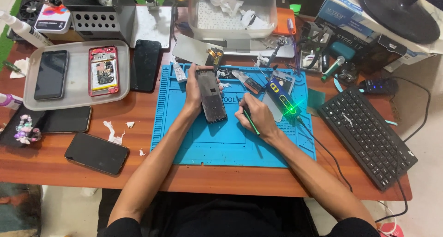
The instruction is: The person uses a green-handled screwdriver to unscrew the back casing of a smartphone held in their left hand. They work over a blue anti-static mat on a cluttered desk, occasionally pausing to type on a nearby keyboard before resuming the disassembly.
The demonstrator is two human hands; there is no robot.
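Centre frame: our left hand grips the opened black phone frame; right hand pinches a thin green-handled tool — we'd keep strokes light, frame flat.

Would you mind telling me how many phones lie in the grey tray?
2: a dark phone on the left side of the tray, and an opened red phone beside it on the right.

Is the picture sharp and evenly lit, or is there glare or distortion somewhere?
Head view: light is even and soft, with the left hand and right hand sharp; a green lamp on the blue tool flares into a star; the table edge bows, so the wide lens distorts.
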